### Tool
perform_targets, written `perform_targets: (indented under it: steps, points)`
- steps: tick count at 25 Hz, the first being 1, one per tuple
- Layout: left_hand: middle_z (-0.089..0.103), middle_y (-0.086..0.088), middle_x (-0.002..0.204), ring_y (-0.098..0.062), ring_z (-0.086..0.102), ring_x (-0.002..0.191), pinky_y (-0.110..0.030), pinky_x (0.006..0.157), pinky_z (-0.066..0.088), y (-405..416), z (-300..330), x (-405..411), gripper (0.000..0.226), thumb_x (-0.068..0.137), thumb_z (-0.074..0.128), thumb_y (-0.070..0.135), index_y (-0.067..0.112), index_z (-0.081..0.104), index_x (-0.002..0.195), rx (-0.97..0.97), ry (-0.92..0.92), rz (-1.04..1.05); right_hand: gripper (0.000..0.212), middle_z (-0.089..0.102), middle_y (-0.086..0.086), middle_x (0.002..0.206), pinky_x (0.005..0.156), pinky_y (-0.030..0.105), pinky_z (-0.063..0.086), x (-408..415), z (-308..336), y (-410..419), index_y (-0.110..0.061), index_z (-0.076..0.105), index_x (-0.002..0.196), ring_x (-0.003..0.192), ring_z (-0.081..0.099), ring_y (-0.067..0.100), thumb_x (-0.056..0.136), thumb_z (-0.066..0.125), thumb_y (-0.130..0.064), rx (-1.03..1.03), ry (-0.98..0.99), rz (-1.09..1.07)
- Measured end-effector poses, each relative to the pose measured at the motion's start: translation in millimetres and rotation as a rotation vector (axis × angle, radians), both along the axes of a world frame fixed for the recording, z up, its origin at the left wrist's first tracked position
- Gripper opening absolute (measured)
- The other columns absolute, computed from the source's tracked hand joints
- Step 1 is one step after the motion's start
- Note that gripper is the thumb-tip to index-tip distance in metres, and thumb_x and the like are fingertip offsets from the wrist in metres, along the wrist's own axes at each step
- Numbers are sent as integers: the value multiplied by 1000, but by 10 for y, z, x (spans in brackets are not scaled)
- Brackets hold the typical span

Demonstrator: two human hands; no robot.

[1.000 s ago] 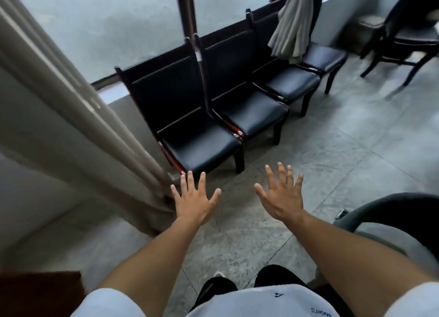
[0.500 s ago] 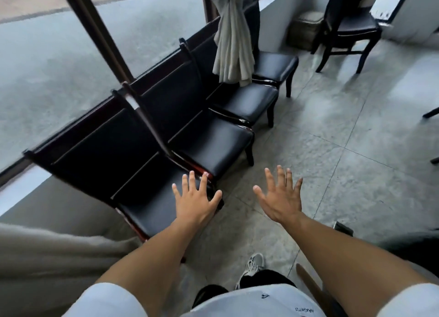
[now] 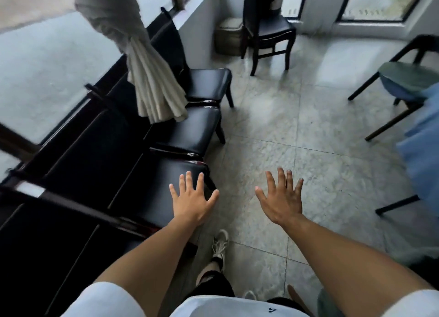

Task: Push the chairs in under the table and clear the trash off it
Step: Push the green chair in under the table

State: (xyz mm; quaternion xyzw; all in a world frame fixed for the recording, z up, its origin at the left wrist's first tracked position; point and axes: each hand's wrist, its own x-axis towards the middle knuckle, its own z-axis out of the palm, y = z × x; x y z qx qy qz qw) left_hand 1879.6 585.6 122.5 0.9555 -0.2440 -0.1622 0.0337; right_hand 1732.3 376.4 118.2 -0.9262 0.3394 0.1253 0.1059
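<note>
Presently, at the bottom of the frame, a person in a white short-sleeved shirt stands with both forearms stretched forward. One white sneaker [image 3: 221, 244] shows on the grey tiled floor [image 3: 273, 117] between them. The left hand [image 3: 191, 199] hangs palm down, fingers spread wide, holding nothing, over the front corner of the nearest black padded chair [image 3: 164, 188]; whether it touches the seat cannot be told. The right hand [image 3: 281, 198] is likewise splayed and empty above bare tile at lower centre. Judged from this posture, the hands are held ready for a reach, not yet committed to a grasp.

Further up the left side, a row of matching black chairs runs along the window wall, seats touching edge to edge, apparently stored there. A bundled pale curtain [image 3: 152, 79] hangs over the row at upper left. At the right edge stands a green-seated chair [image 3: 408, 77], beside blue cloth [image 3: 422, 150], possibly a table covering. At top centre, another black chair [image 3: 268, 29] stands near a lidded bin [image 3: 229, 35]. No trash is visible; neither part of the task appears begun.
</note>
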Motion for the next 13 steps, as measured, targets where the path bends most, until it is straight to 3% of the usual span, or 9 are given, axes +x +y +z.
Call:
perform_targets:
  steps: [6, 13]
  points:
    - [-5, -10, 171, -28, -12, 157, -60, 122, -8, -1306, -87, 948, 86, 91, 19, 78, 32, 6, 163, -18, 30, -272, 75, -12, 9, 170, 121, 62, -13, 466, 53, -809, -29, -3, 162, 156, -15, 33, 99, 9, -67, -32, 35, -277]
    - [-9, -11, 171, -29, -16, 156, -61, 121, -12, -2805, 49, 1350, 87, 91, 14, 79, 31, 2, 163, -18, 58, -630, 74, -13, 9, 170, 121, 61, -14, 578, 219, -1540, -29, -4, 161, 155, -17, 32, 99, 9, -67, -40, 34, -604]
